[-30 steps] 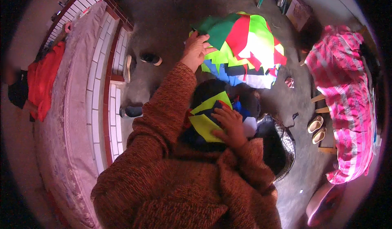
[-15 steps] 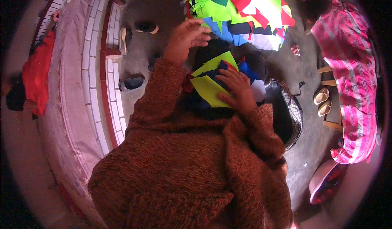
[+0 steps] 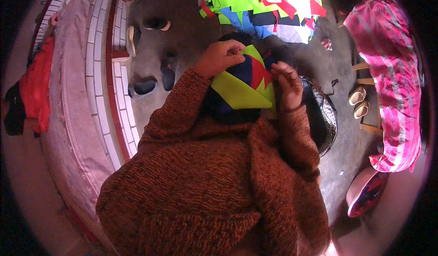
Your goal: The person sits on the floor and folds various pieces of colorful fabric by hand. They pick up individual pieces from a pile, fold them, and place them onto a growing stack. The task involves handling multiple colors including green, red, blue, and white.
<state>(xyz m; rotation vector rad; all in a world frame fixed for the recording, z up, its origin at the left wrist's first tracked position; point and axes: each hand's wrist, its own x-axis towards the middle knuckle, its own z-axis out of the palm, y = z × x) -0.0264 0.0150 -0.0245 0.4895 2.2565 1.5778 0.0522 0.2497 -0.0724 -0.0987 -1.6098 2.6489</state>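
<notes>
On my lap lie cut cloth pieces: a yellow-green piece (image 3: 242,91) in front, a dark blue cloth piece (image 3: 242,71) and a red pointed piece (image 3: 258,73) behind it. My left hand (image 3: 221,57) is closed, its fingertips pinching the upper edge of the dark blue cloth. At the right side of these pieces my right hand (image 3: 289,83) is raised with curled fingers, thumb and forefinger close together near a small dark scrap; what they hold is too small to make out.
Ahead on the floor stands a big heap of coloured cloth (image 3: 264,5). A dark bag with a checked rim (image 3: 326,114) is at my right. Beyond it are light shoes (image 3: 357,96), a pink checked cloth (image 3: 392,82) and a basin (image 3: 360,192). Dark shoes (image 3: 145,87) lie left, beside a tiled step (image 3: 98,82).
My left hand has come down from the air onto the cloth. My right hand has lifted off the pieces and moved to their right side. The red piece is more exposed.
</notes>
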